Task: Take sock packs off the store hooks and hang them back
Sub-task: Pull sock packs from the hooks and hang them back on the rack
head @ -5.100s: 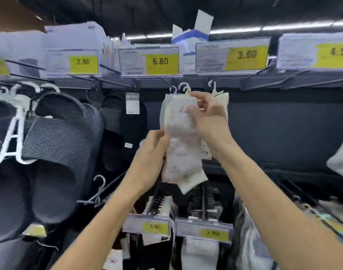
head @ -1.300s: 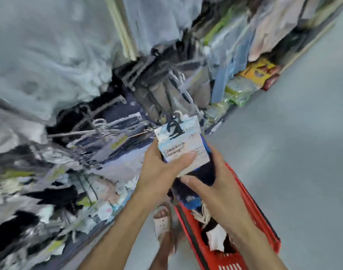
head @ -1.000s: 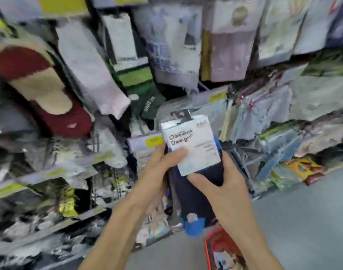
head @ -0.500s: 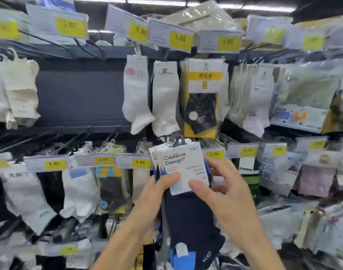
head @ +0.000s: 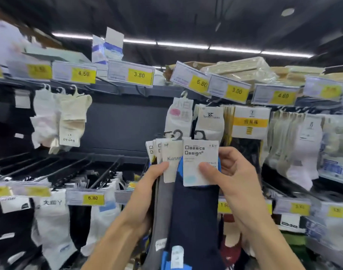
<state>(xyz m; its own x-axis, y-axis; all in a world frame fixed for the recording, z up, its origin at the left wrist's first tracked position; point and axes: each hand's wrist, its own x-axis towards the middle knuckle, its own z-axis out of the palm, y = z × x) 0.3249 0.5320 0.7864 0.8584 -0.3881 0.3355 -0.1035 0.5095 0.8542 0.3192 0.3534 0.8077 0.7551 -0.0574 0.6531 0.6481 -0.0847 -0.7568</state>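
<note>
While the left hand (head: 145, 191) grips fanned packs (head: 167, 162) and the right hand (head: 239, 176) pinches the navy pack (head: 194, 211), rehanging seems underway; next, thread its hanger (head: 199, 134) onto a hook (head: 105, 173) at nine o'clock.

Front and centre, the navy sock pack (head: 196, 211) flashes bright blue trim at cuff and toe under its white card (head: 198, 154) with black lettering. Right beside it, the grey sock pack (head: 161, 211) carries a cream card (head: 171, 152). Up top, yellow price tags (head: 139, 76) with dark digits, cream socks (head: 72, 117) at the left, a yellow-banded card (head: 250, 122) over black socks (head: 246, 151), and maroon socks (head: 230, 252) down low.
</note>
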